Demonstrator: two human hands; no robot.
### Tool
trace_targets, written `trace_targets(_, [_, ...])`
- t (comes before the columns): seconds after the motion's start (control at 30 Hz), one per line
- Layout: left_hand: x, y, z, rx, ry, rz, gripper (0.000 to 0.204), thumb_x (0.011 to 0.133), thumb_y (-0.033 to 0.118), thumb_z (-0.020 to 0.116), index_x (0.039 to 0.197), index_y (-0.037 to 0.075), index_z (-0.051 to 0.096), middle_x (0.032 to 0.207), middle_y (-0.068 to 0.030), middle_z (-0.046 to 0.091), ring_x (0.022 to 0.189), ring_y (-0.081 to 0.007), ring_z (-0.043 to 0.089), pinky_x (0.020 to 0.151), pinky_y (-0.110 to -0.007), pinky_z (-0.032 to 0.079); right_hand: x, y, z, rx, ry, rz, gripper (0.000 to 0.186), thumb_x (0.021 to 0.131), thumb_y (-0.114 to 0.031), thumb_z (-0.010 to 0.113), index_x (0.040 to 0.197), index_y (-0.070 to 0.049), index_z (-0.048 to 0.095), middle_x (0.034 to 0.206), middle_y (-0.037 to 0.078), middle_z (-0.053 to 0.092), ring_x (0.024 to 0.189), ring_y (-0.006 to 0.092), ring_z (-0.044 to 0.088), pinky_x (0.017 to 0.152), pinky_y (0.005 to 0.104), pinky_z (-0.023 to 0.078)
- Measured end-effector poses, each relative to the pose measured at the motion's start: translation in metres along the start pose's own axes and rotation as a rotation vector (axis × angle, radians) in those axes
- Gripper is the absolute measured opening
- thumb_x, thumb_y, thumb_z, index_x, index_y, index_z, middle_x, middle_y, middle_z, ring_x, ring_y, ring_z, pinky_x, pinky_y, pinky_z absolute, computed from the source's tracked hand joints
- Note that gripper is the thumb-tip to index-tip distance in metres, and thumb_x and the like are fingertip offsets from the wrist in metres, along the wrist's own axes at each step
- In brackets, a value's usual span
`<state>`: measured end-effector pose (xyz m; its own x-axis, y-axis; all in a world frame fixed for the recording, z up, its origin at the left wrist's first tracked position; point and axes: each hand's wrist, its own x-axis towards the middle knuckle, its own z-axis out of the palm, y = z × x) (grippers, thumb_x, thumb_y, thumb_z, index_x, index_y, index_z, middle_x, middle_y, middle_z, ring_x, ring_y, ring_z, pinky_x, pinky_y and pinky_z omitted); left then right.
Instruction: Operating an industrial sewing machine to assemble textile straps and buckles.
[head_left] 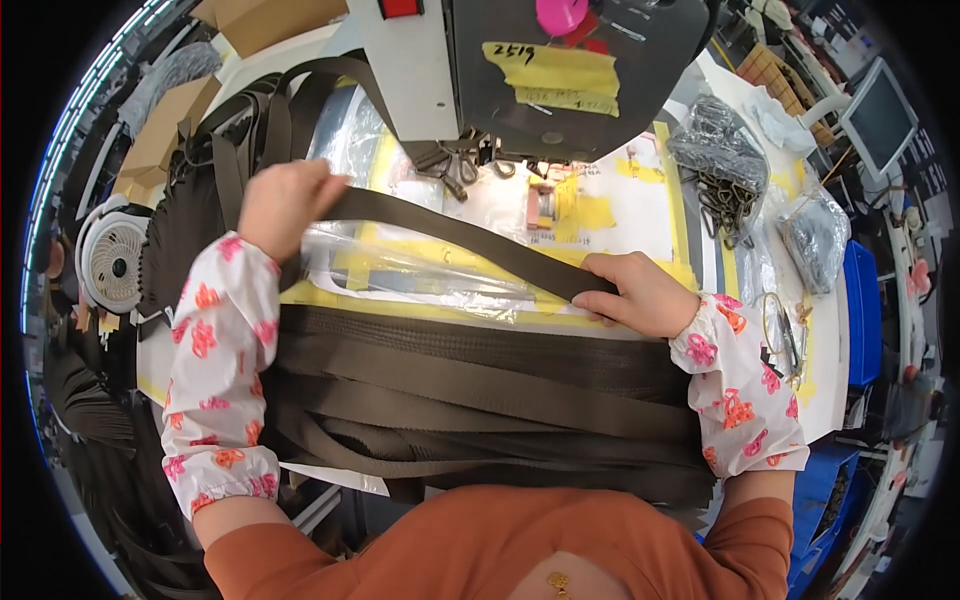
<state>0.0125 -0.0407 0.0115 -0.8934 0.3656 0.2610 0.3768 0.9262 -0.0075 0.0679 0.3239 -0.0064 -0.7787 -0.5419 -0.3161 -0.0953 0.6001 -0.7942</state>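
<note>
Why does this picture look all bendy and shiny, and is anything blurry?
Head view: the bright strips curve along the rim, where the fisheye bends straight edges; head view: glare makes white streaks on the clear plastic; head view: the left hand looks a little smeared, the right hand sharper.

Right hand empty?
No, the right hand grips a dark strap that stretches toward the left hand.

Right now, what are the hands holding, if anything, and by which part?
A dark brown webbing strap: the right hand pinches it near one end; the left hand grips it farther along.
</note>
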Motion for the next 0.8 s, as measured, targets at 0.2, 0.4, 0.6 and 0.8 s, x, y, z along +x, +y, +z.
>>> trace_targets(0.2, [0.026,0.002,0.005,0.138,0.246,0.267,0.039,0.058,0.015,0.071,0.093,0.005,0.058,0.092,-0.0109,0.057,0.090,-0.0274,0.052,0.082,-0.036,0.040,0.033,-0.005,0.023,0.023,-0.001,-0.228,0.025,0.085,-0.023,0.054,0.081,0.002,0.054,0.061,0.010,0.060,0.049,0.0182,0.060,0.051,0.0310,0.047])
trace_targets(0.4, [0.019,0.141,0.021,-0.874,-0.311,0.472,0.048,0.074,0.029,0.068,0.111,0.003,0.051,0.083,-0.0167,0.061,0.072,-0.0337,0.060,0.063,-0.036,0.048,0.044,-0.016,0.024,0.250,-0.074,-0.498,0.019,0.083,-0.018,0.052,0.083,0.000,0.058,0.066,0.012,0.061,0.059,0.0252,0.061,0.058,0.0363,0.047])
trace_targets(0.6, [0.026,0.141,0.040,-0.997,-0.443,0.289,0.019,0.079,0.024,0.063,0.084,0.005,0.065,0.070,-0.0141,0.062,0.063,-0.0292,0.060,0.057,-0.033,0.047,-0.010,0.058,-0.065,-0.823,0.770,-0.128,0.009,0.075,-0.009,0.059,0.083,-0.004,0.060,0.074,0.011,0.061,0.069,0.0303,0.059,0.060,0.0369,0.047])
trace_targets(0.8, [0.033,0.150,0.041,-0.933,-0.423,0.374,0.019,0.078,0.022,0.064,0.083,0.004,0.065,0.069,-0.0143,0.061,0.061,-0.0290,0.060,0.056,-0.033,0.047,-0.020,0.100,-0.115,-1.249,0.775,0.224,0.007,0.072,-0.009,0.054,0.075,-0.003,0.057,0.078,0.013,0.059,0.073,0.0285,0.060,0.061,0.0369,0.050])
